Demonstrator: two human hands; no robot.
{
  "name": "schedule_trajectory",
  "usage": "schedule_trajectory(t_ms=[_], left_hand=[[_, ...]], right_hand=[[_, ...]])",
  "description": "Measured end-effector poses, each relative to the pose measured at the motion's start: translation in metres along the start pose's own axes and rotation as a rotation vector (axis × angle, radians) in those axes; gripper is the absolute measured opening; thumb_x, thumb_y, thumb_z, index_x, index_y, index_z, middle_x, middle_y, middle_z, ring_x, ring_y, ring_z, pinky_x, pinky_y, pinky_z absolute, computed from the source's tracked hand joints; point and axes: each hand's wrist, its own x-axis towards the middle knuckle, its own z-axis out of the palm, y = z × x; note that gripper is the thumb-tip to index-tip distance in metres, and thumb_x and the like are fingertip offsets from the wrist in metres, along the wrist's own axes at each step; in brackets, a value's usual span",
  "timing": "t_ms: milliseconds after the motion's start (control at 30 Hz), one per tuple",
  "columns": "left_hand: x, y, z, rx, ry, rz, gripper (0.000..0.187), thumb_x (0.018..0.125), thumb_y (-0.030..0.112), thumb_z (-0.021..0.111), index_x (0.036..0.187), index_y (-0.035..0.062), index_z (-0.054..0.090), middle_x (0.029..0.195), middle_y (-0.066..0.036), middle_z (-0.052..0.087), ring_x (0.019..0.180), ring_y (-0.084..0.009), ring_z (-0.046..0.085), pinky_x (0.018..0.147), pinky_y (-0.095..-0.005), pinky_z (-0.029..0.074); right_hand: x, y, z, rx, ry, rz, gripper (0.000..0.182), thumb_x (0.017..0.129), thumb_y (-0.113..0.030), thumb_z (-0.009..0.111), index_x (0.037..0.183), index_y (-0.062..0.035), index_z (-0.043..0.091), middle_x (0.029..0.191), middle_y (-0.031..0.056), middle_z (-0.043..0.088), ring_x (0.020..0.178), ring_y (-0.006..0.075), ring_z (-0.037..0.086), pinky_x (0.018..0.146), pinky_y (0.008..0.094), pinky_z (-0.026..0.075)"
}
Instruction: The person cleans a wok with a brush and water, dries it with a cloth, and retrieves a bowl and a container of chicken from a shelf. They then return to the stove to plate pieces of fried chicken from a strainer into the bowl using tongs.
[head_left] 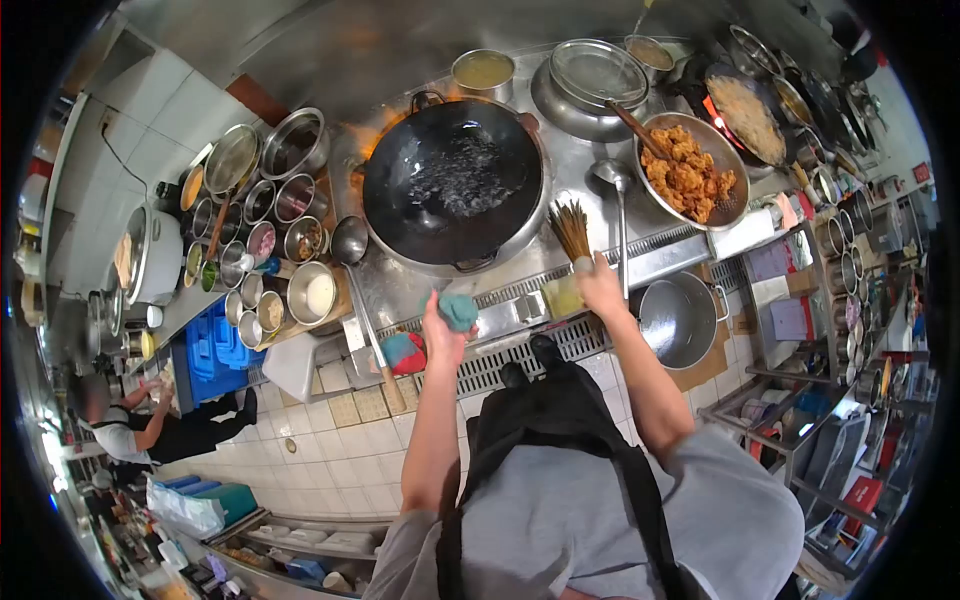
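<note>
My left hand [443, 330] is closed on a green cloth [458, 311] in front of the stove's edge. In my right hand [600, 288] is a bamboo brush [571, 232], its bristles pointing up and away from me over the steel stove top. Beyond both hands sits a large black wok [450, 185] with bubbling liquid in it and flames at its left rim. A steel ladle [619, 190] lies just right of the brush. Another ladle [350, 243] rests left of the wok. Near my left hand is a red and blue cloth [403, 353].
A bowl of fried pieces [690, 175] stands right of the wok, with a pan of noodle-like food [747, 118] beyond it. An empty pot [677, 320] is low at right. Ingredient bowls [312, 293] crowd the left counter. Another person [150, 420] is at far left.
</note>
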Motion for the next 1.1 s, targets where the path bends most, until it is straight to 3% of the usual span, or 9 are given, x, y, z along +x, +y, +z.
schedule_trajectory(t_ms=[100,267,367,533,633,700,767,967,1100], left_hand=[[0.037,0.004,0.032,-0.042,0.095,-0.069,0.043,0.101,0.058,0.055,0.108,0.0161,0.063,0.094,-0.005,0.067,0.084,-0.0231,0.065,0.066,-0.0454,0.052],[0.083,-0.011,0.068,0.011,0.227,-0.038,0.027,0.094,0.039,0.067,0.099,0.0131,0.064,0.086,-0.007,0.066,0.072,-0.0238,0.064,0.054,-0.0410,0.052],[0.078,-0.010,0.079,0.028,0.336,0.049,0.017,0.089,0.024,0.070,0.093,0.0101,0.063,0.077,-0.007,0.063,0.057,-0.0229,0.060,0.042,-0.0372,0.048],[0.072,-0.003,0.088,-0.072,0.390,0.085,0.012,0.090,0.015,0.068,0.087,0.0097,0.057,0.071,-0.006,0.061,0.050,-0.0196,0.058,0.041,-0.0358,0.047],[0.082,-0.013,0.084,-0.022,0.412,0.128,0.008,0.090,0.016,0.067,0.089,0.0117,0.060,0.073,-0.005,0.062,0.055,-0.0200,0.060,0.044,-0.0373,0.049],[0.081,-0.011,0.087,-0.044,0.389,0.144,0.011,0.089,0.014,0.067,0.089,0.0097,0.057,0.074,-0.006,0.062,0.053,-0.0198,0.059,0.043,-0.0369,0.048],[0.077,-0.011,0.082,-0.062,0.375,0.136,0.013,0.089,0.013,0.068,0.091,0.0088,0.056,0.075,-0.006,0.062,0.053,-0.0196,0.058,0.042,-0.0367,0.047],[0.100,-0.025,0.068,-0.057,0.382,0.179,0.013,0.091,0.015,0.068,0.096,0.0094,0.057,0.079,-0.006,0.063,0.057,-0.0198,0.059,0.043,-0.0374,0.048],[0.091,-0.020,0.074,0.004,0.396,0.137,0.013,0.092,0.018,0.068,0.096,0.0089,0.060,0.080,-0.006,0.063,0.060,-0.0215,0.059,0.045,-0.0384,0.048]], right_hand=[[-0.075,-0.045,-0.048,0.484,-0.003,-0.159,0.068,0.094,-0.023,0.068,0.155,-0.0014,0.048,0.104,0.0152,0.070,0.086,0.0194,0.070,0.069,0.0347,0.058],[-0.018,-0.163,-0.052,-0.283,-0.106,-0.672,0.059,0.089,-0.020,0.071,0.145,-0.0060,0.059,0.111,0.0233,0.075,0.098,0.0378,0.074,0.090,0.0485,0.058],[0.053,-0.207,-0.003,-0.905,-0.424,-0.609,0.040,0.083,-0.012,0.068,0.122,-0.0026,0.069,0.109,0.0242,0.075,0.106,0.0410,0.072,0.094,0.0519,0.057],[0.203,-0.279,0.129,-0.628,-0.151,-0.598,0.025,0.084,-0.016,0.069,0.101,0.0014,0.078,0.105,0.0281,0.075,0.103,0.0419,0.074,0.090,0.0498,0.060],[0.163,-0.240,0.168,-0.438,-0.085,-0.657,0.028,0.084,-0.018,0.068,0.103,0.0016,0.076,0.101,0.0281,0.074,0.102,0.0442,0.073,0.091,0.0509,0.059],[0.115,-0.205,0.131,-0.630,-0.254,-0.864,0.033,0.083,-0.017,0.068,0.110,0.0011,0.072,0.099,0.0272,0.074,0.100,0.0445,0.073,0.090,0.0515,0.059],[0.100,-0.176,0.090,-0.814,-0.309,-0.736,0.032,0.083,-0.017,0.069,0.110,0.0003,0.072,0.100,0.0267,0.075,0.098,0.0431,0.074,0.088,0.0517,0.060],[0.223,-0.269,0.146,-0.594,-0.189,-0.804,0.024,0.075,-0.016,0.073,0.093,-0.0008,0.075,0.097,0.0234,0.075,0.095,0.0382,0.075,0.083,0.0495,0.061],[0.105,-0.208,0.123,-0.723,-0.375,-0.709,0.028,0.076,-0.013,0.069,0.101,-0.0032,0.077,0.098,0.0254,0.076,0.098,0.0433,0.074,0.090,0.0509,0.059]])
